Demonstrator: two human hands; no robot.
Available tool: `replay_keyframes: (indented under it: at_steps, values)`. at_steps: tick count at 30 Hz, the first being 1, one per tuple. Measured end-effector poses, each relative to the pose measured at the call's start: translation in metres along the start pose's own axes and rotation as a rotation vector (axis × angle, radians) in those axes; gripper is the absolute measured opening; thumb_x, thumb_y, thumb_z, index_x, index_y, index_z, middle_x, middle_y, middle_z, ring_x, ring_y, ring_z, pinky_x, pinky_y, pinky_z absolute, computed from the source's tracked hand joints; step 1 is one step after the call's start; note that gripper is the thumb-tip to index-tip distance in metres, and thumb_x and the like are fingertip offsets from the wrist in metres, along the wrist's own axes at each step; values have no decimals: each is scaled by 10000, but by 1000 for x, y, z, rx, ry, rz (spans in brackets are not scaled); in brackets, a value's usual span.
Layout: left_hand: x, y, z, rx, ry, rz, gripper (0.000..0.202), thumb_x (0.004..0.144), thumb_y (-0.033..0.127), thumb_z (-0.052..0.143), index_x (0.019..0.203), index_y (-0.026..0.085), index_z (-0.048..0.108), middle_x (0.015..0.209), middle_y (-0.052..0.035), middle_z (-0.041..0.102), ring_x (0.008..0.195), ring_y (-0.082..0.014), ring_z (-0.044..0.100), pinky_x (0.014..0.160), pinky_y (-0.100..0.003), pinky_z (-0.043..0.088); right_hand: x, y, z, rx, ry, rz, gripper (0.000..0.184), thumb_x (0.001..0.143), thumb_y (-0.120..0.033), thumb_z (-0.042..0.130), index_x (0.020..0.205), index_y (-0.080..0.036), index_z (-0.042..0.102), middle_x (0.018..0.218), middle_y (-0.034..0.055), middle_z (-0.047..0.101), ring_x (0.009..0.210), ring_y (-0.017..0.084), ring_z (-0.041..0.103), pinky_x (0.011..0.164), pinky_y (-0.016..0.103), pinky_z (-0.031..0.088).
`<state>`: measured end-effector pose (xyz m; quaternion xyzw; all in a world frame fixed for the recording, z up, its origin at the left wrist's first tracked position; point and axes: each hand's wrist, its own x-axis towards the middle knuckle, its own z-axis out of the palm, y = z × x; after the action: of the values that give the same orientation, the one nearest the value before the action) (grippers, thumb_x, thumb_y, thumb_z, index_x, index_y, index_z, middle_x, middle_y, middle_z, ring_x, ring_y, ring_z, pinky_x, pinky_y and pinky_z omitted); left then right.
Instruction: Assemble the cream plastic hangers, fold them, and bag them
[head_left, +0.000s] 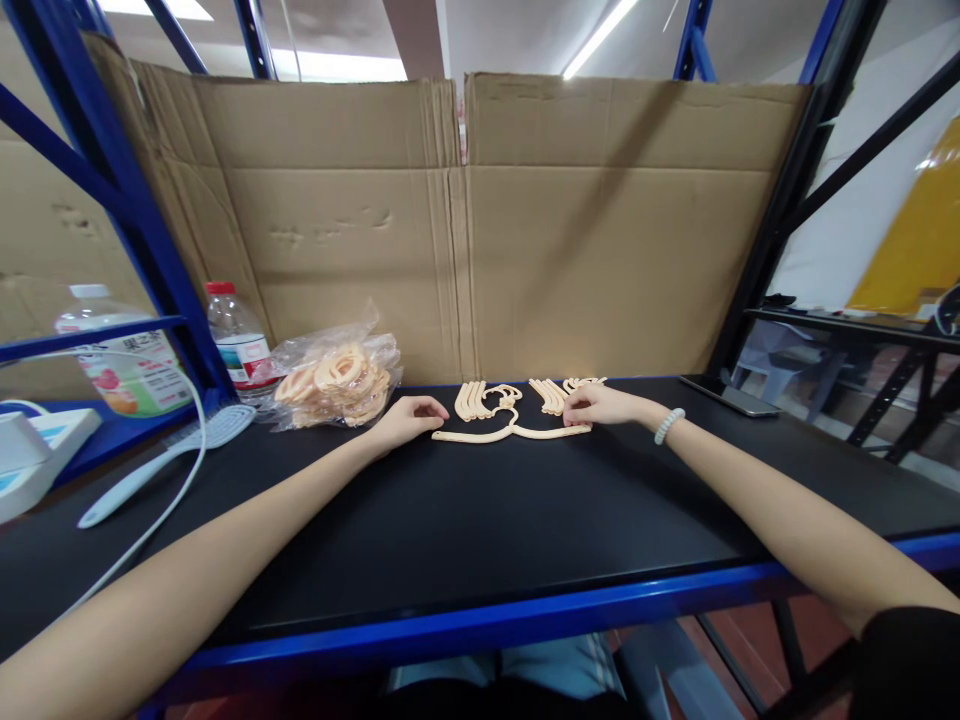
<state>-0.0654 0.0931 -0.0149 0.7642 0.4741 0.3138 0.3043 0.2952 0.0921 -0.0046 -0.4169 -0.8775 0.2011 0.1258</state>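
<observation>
1. Your right hand (606,406) touches the right end of the pale hanger (487,437); whether it pinches, I can't tell.
2. Your left hand (403,420), loosely curled and empty, sits beside the hanger's left end.
3. The hanger lies on the tabletop (510,530); steady its ends evenly, without nudging the pale pieces (471,401) behind it.

A hairbrush (161,462) lies left — a phone (731,396), right.
</observation>
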Motion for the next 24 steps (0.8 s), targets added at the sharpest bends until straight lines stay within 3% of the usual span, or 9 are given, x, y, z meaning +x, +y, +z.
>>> replay_keyframes:
  at_steps: [13, 18, 24]
  values:
    - [2, -7, 1, 22, 19, 64, 215, 657, 334, 625, 768, 152, 653, 666, -4, 630, 643, -146, 594, 603, -247, 455, 2, -1, 2, 22, 16, 25, 215, 758, -285, 516, 680, -139, 653, 556, 3, 562, 539, 113, 477, 523, 230, 321]
    - [4, -14, 2, 52, 74, 136, 275, 703, 386, 588, 846, 155, 630, 744, -25, 656, 671, -154, 613, 621, -264, 492, 0, -1, 3, 4, 34, 20, 237, 768, -319, 534, 650, -141, 637, 549, -1, 556, 524, 107, 464, 512, 229, 313]
    - [12, -16, 5, 144, 100, 262, 250, 738, 374, 576, 877, 183, 659, 889, -36, 684, 833, -183, 630, 790, -321, 510, 6, -17, 2, -51, 270, -27, 245, 807, -324, 523, 726, -135, 656, 670, 35, 640, 584, 122, 525, 556, 239, 362]
